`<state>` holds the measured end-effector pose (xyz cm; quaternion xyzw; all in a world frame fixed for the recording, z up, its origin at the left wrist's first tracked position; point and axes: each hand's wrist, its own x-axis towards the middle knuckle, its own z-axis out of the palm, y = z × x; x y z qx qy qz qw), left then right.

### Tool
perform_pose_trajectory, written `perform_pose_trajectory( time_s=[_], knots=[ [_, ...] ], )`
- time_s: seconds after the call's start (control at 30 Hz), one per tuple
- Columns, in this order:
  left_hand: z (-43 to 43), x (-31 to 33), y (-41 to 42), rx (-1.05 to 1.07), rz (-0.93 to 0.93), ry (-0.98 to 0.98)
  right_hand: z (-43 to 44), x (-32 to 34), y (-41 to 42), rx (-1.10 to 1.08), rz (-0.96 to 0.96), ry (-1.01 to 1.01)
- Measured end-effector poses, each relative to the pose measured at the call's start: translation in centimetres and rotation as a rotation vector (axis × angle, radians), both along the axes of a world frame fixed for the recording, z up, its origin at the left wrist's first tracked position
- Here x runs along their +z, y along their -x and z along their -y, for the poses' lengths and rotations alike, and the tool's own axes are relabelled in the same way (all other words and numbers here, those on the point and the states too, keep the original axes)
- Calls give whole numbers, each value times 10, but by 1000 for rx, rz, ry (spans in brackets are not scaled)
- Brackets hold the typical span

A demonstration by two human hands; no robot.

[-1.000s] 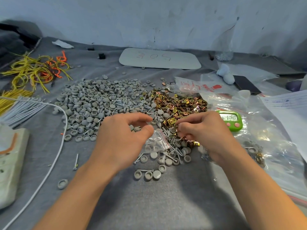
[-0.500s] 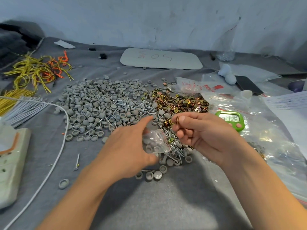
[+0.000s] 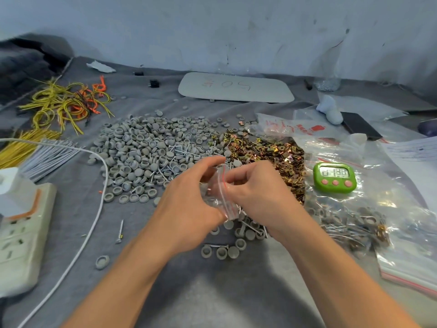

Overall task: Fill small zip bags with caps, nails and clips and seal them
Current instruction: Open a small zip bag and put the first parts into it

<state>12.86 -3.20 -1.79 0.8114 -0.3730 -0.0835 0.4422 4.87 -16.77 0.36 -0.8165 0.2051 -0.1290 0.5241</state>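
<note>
sealing step, as judged: left hand (image 3: 186, 209) grips the small zip bag (image 3: 218, 195) over the counter (image 3: 212, 292); right hand (image 3: 257, 195) pinches its red-striped mouth. caps (image 3: 142, 150) lie at 11 o'clock, clips (image 3: 272, 150) at 1 o'clock. next: slide the pinch firmly along the strip.

Frame centre: zip bag (image 3: 222, 192) pinched between left hand (image 3: 186, 204) and right hand (image 3: 257, 195), over the cloth (image 3: 212, 292). Caps (image 3: 142, 152) piled up-left of the hands, clips (image 3: 272, 152) up-right, nails (image 3: 179, 159) between the two piles, more spilling under the hands. Timer (image 3: 334, 177) just right of the clips, on the big bag (image 3: 402, 256) along the right edge. Board (image 3: 236, 89) top centre, behind the piles. Wires (image 3: 63, 102) upper left. Strip (image 3: 21, 233) at the left edge, cable (image 3: 94, 209) just right of it. Stray nail (image 3: 120, 229) and stray cap (image 3: 102, 262) lie between cable and left forearm.
</note>
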Motion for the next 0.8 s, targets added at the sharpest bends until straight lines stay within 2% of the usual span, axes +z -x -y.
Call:
perform_pose_trajectory(
  time_s=[0.07, 0.17, 0.2, 0.23, 0.3, 0.37, 0.4, 0.5, 0.63, 0.8],
  knots=[
    [-2, 3, -1, 11, -38, 71, -3, 4, -3, -15, 70, 18],
    [-8, 8, -5, 29, -188, 197, 9, 8, -6, -228, 291, -50],
    [-11, 9, -6, 14, -249, 232, 13, 8, -6, -261, 301, -84],
    [-13, 12, -7, -4, -306, 268, 16, 8, -6, -234, 259, -119],
    [-18, 15, -11, -28, -418, 384, 12, 6, -5, -27, 142, -252],
    [-21, 17, -14, -32, -524, 518, 3, 5, -7, 165, 104, -436],
    [-23, 19, -14, -33, -548, 555, 0, 4, -8, 195, 111, -477],
    [-27, 20, -11, -20, -548, 527, -6, 4, -8, 141, 147, -414],
    [-33, 25, -14, 150, -435, 423, -11, 6, -7, -16, 204, -362],
    [-37, 26, -20, 233, -409, 569, -15, 14, -6, -61, 260, -378]
  ],
)
